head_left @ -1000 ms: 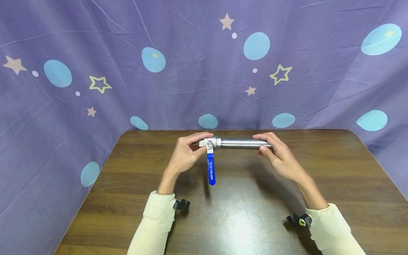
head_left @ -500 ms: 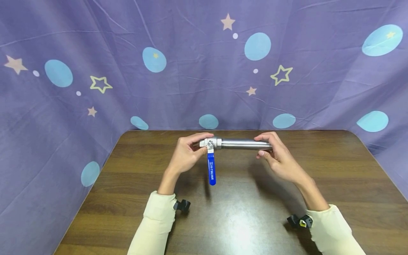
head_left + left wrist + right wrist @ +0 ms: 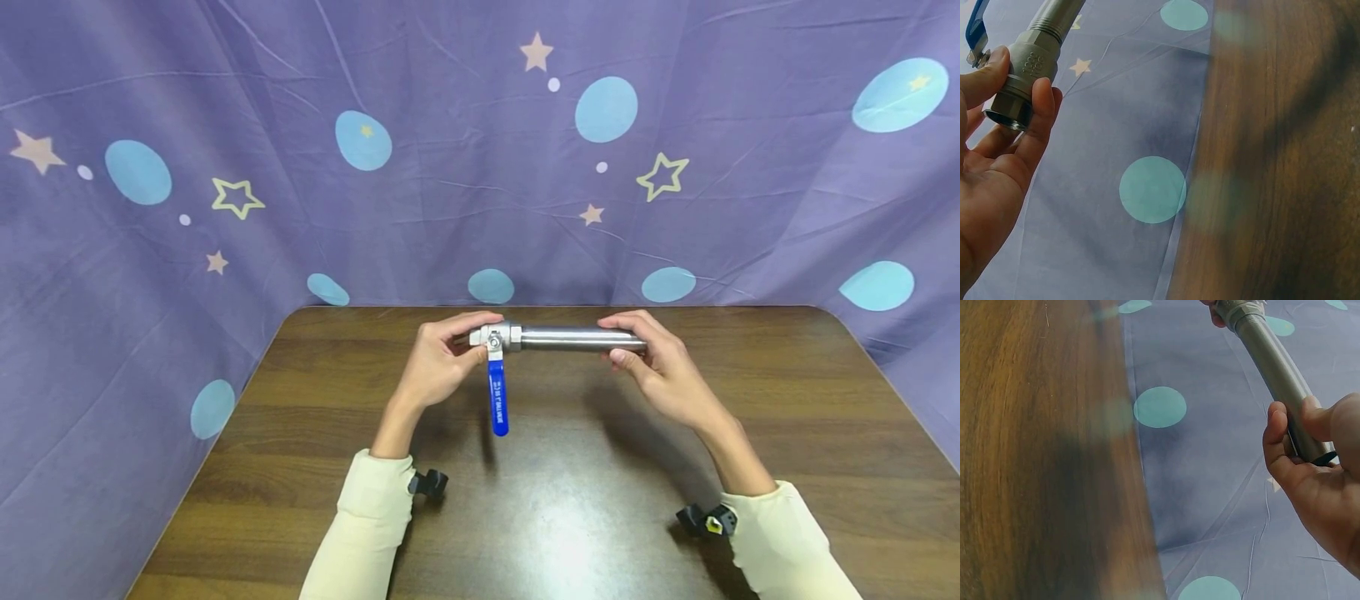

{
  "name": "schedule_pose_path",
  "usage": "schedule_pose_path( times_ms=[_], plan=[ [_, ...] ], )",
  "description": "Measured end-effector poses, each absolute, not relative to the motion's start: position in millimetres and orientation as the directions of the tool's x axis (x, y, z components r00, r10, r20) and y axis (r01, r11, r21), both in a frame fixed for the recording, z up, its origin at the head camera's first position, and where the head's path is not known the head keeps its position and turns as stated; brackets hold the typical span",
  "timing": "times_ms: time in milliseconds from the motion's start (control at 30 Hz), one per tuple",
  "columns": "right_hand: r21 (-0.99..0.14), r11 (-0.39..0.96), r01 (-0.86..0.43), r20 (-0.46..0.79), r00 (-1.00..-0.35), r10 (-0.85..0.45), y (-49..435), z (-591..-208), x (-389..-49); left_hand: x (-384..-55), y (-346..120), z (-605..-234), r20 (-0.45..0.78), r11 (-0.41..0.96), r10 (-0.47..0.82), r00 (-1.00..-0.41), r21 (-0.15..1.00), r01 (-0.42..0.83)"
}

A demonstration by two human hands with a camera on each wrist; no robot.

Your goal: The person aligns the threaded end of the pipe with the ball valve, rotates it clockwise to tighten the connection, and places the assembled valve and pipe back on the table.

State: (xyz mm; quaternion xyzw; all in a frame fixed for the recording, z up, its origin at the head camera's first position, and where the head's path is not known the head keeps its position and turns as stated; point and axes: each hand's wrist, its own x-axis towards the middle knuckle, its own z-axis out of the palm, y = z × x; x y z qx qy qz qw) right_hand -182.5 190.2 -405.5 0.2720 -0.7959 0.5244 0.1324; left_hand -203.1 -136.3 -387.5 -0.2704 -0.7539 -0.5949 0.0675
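A ball valve point(image 3: 494, 337) with a blue lever handle point(image 3: 498, 398) is joined to a shiny metal pipe point(image 3: 566, 337), the two lying in one level line above the table. My left hand point(image 3: 437, 362) grips the valve body at its left end, thumb in front and fingers behind. In the left wrist view the valve's open end point(image 3: 1009, 112) faces the palm, and pipe threads show at the joint. My right hand point(image 3: 663, 371) holds the pipe's right end between thumb and fingers. The lever hangs toward me, across the pipe's line.
Beneath the hands is a brown wood-grain table point(image 3: 337, 517), its back edge close behind the pipe. A purple curtain point(image 3: 450, 208) with stars and blue dots rises around it. Dark camera mounts point(image 3: 429, 483) sit at both cuffs.
My right thumb and fingers shift slightly around the pipe's end, loosening half a second ago and closing on it again. The left hand and the valve stay in nearly the same place.
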Motion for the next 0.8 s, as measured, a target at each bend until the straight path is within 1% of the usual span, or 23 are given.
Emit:
schedule_pose_path(
  times_ms=[300,667,800],
  plan=[
    [-0.758,0.276,-0.59,0.52,-0.804,-0.289,190.7,-407.4,-184.1,-202.8,-136.7,-387.4,0.423,0.15,0.326,-0.846,0.86,0.487],
    [-0.726,0.329,-0.604,0.525,-0.796,-0.301,191.4,-408.2,-184.7,-203.8,-136.4,-388.2,0.422,0.143,0.326,-0.846,0.863,0.485],
    [-0.74,0.317,-0.593,0.513,-0.802,-0.305,190.4,-407.9,-183.7,-204.1,-136.2,-388.0,0.423,0.142,0.323,-0.847,0.863,0.485]
  ],
)
